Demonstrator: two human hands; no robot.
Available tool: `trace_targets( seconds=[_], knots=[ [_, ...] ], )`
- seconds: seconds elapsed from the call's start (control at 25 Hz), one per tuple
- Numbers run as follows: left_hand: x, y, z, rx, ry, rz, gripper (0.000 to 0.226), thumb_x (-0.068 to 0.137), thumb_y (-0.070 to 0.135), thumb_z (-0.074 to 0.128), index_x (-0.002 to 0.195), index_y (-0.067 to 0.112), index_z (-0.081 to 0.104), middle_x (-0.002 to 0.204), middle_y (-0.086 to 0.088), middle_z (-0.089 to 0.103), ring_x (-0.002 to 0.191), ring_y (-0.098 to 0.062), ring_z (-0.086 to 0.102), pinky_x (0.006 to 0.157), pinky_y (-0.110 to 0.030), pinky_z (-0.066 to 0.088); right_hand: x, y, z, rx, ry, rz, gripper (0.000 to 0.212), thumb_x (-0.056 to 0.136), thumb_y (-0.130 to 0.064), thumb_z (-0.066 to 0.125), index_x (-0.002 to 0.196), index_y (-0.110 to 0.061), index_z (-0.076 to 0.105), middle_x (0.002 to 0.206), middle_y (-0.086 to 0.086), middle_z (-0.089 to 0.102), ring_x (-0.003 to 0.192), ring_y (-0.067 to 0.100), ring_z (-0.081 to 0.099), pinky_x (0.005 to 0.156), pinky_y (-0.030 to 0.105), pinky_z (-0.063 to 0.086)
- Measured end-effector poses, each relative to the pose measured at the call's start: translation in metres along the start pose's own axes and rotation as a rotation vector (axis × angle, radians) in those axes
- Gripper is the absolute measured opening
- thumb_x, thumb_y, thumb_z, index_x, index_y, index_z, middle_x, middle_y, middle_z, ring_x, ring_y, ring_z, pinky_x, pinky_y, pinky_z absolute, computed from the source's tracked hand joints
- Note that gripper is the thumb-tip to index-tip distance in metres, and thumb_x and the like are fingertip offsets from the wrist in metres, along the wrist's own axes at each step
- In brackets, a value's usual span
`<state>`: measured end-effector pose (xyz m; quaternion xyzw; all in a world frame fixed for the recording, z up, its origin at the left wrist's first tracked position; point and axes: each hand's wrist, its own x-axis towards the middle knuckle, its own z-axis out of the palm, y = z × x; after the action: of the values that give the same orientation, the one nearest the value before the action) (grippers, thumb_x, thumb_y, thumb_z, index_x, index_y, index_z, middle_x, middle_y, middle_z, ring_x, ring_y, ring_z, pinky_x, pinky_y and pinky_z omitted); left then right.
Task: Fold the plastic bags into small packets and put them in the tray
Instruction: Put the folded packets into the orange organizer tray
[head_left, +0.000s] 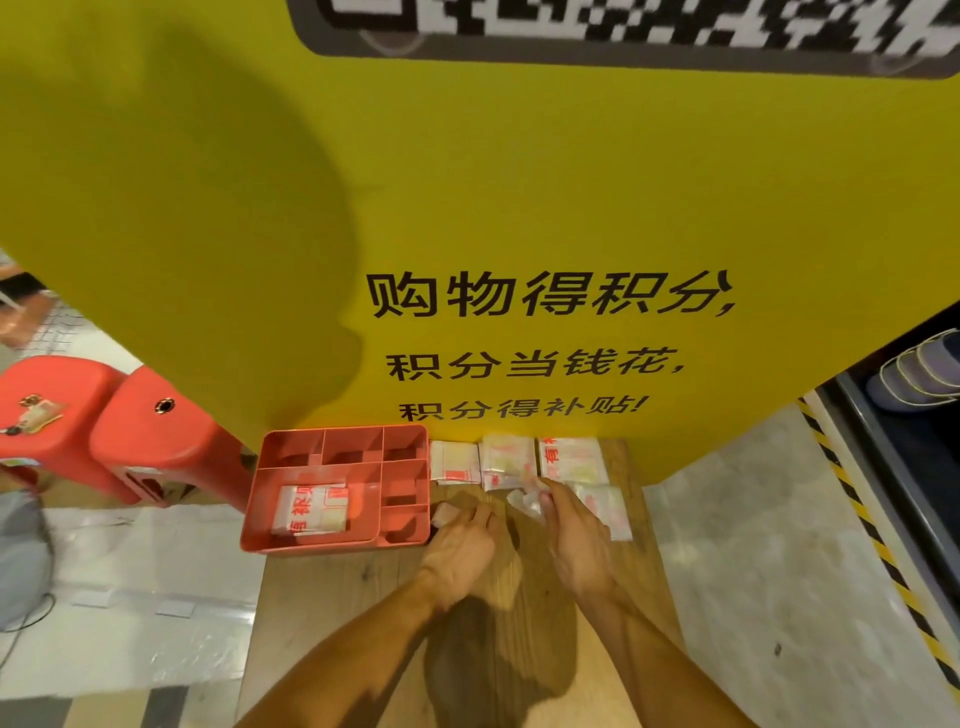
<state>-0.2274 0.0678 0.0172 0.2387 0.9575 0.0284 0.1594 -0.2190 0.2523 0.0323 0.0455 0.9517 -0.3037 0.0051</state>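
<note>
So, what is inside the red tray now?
One folded packet lies in the big compartment of the tray. The small compartments show no packet, but their walls hide part of the floors.

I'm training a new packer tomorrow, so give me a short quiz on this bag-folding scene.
1. How many folded packets lie in the red tray?
2. True or false: the tray sits to the right of the right hand.
3. The right hand pinches: A) a plastic bag, B) the tray's rim, C) nothing?
Key: 1. one; 2. false; 3. A.
</note>
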Motion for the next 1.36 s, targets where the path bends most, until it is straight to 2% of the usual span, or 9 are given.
trace_targets(
  seconds=[0.16, 0.32, 0.48, 0.6, 0.8, 0.92, 1.04, 1.16, 1.36],
  knots=[
    [-0.008, -0.006, -0.019, 0.058, 0.063, 0.036, 0.055, 0.096, 0.008, 0.063, 0.149, 0.011, 0.047, 0.153, -0.014, 0.045, 0.139, -0.032, 0.048, 0.118, -0.046, 0.038, -0.002, -0.01, -0.011, 0.293, -0.026, 0.267, 0.034, 0.11, -0.045, 0.03, 0.125, -0.028, 0.055, 0.114, 0.001, 0.068, 0.099, 0.022, 0.069, 0.067, 0.03, 0.054],
    [-0.027, -0.02, -0.052, -0.218, 0.214, -0.059, 0.064, 0.097, 0.01, 0.064, 0.151, 0.026, 0.034, 0.144, -0.004, 0.059, 0.113, -0.022, 0.071, 0.086, -0.039, 0.062, -0.009, -0.038, -0.022, 0.653, 0.044, 0.46, 0.034, 0.11, -0.046, 0.033, 0.125, -0.024, 0.054, 0.105, 0.006, 0.067, 0.067, 0.017, 0.073, 0.044, 0.038, 0.059],
    [-0.06, -0.051, -0.076, -0.524, 0.323, -0.11, 0.072, 0.078, 0.013, 0.089, 0.14, 0.026, 0.055, 0.131, -0.002, 0.067, 0.113, -0.018, 0.07, 0.087, -0.03, 0.063, -0.008, -0.073, -0.034, 0.836, -0.023, 0.477, 0.041, 0.108, -0.052, 0.032, 0.123, -0.023, 0.056, 0.096, 0.006, 0.07, 0.065, 0.01, 0.074, 0.046, 0.035, 0.058],
    [-0.086, -0.083, -0.088, -0.612, 0.388, -0.215, 0.055, 0.085, 0.011, 0.082, 0.134, 0.028, 0.064, 0.126, 0.003, 0.067, 0.11, -0.013, 0.067, 0.09, -0.031, 0.062, -0.012, -0.102, -0.033, 0.864, -0.182, 0.333, 0.036, 0.1, -0.05, 0.051, 0.125, -0.024, 0.054, 0.104, 0.007, 0.072, 0.079, 0.015, 0.076, 0.05, 0.033, 0.058],
    [-0.12, -0.117, -0.11, -0.64, 0.505, -0.285, 0.028, 0.097, 0.01, 0.069, 0.122, 0.023, 0.075, 0.121, 0.015, 0.07, 0.107, 0.002, 0.062, 0.098, -0.015, 0.051, -0.001, -0.144, 0.008, 0.786, -0.251, 0.153, 0.025, 0.099, -0.028, 0.069, 0.122, -0.025, 0.062, 0.11, 0.001, 0.076, 0.094, 0.022, 0.076, 0.071, 0.051, 0.064],
    [-0.148, -0.158, -0.113, -0.768, 0.527, -0.422, 0.025, 0.1, 0.01, 0.064, 0.122, 0.017, 0.074, 0.117, 0.007, 0.073, 0.099, -0.012, 0.071, 0.081, -0.012, 0.054, 0.003, -0.17, 0.021, 0.694, -0.259, 0.047, 0.017, 0.103, -0.024, 0.063, 0.116, -0.034, 0.062, 0.109, -0.008, 0.073, 0.102, 0.015, 0.071, 0.073, 0.032, 0.061],
    [-0.176, -0.208, -0.108, -0.876, 0.531, -0.596, 0.029, 0.096, 0.008, 0.07, 0.123, 0.02, 0.073, 0.117, 0.003, 0.073, 0.107, -0.017, 0.07, 0.083, -0.018, 0.056, 0.011, -0.197, 0.029, 0.321, -0.179, -0.249, 0.009, 0.099, -0.031, 0.068, 0.103, -0.036, 0.062, 0.101, -0.021, 0.066, 0.097, 0.0, 0.061, 0.074, 0.023, 0.05],
    [-0.194, -0.226, -0.1, -0.937, 0.536, -0.697, 0.041, 0.093, 0.005, 0.073, 0.131, 0.02, 0.068, 0.123, 0.008, 0.067, 0.11, -0.012, 0.065, 0.086, -0.015, 0.052, 0.017, -0.227, 0.048, -0.055, -0.113, -0.486, 0.019, 0.089, -0.029, 0.077, 0.096, -0.03, 0.059, 0.096, -0.016, 0.059, 0.09, 0.008, 0.054, 0.067, 0.026, 0.045],
    [-0.201, -0.229, -0.085, -1.058, 0.461, -0.75, 0.027, 0.093, 0.004, 0.073, 0.116, 0.019, 0.069, 0.107, 0.009, 0.07, 0.093, -0.007, 0.067, 0.076, -0.015, 0.056, 0.025, -0.276, 0.09, -0.399, -0.334, -0.582, 0.033, 0.093, -0.021, 0.07, 0.122, -0.02, 0.054, 0.117, 0.001, 0.062, 0.097, 0.025, 0.068, 0.067, 0.034, 0.046]
  ],
)
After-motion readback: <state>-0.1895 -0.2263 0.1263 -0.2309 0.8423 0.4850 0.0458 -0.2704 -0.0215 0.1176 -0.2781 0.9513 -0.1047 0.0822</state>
